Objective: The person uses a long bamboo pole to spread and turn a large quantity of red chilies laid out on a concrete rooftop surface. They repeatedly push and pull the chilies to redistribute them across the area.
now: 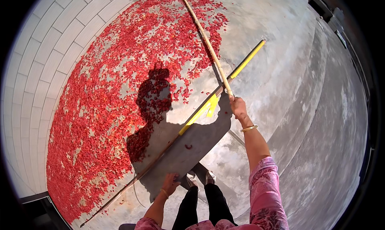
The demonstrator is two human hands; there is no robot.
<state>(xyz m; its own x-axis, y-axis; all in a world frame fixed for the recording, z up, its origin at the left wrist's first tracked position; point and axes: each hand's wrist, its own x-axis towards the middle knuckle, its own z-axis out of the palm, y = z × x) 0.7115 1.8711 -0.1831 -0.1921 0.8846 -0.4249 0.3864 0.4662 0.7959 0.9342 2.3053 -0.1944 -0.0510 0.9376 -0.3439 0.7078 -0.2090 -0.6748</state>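
My right hand (238,107) is closed around the near end of a pale wooden or bamboo pole (205,40), whose far end reaches over red pieces (99,115), perhaps chopped chillies, spread on the concrete floor. Beneath it lies a long pole (159,155), crossing diagonally, partly wrapped in yellow material (246,60) with a loose yellow strip (212,105). My left hand (170,183) hangs low near my feet with nothing in it, its fingers apart and slightly bent, to the right of the dark pole's lower part.
A light tiled wall (60,43) bounds the spread at the left, with a dark-edged opening (36,200) at lower left. My shoes (192,180) stand on the concrete floor (291,88). A thin curved line, perhaps a cord or wire (137,195), lies near the pole. My shadow falls across the pieces.
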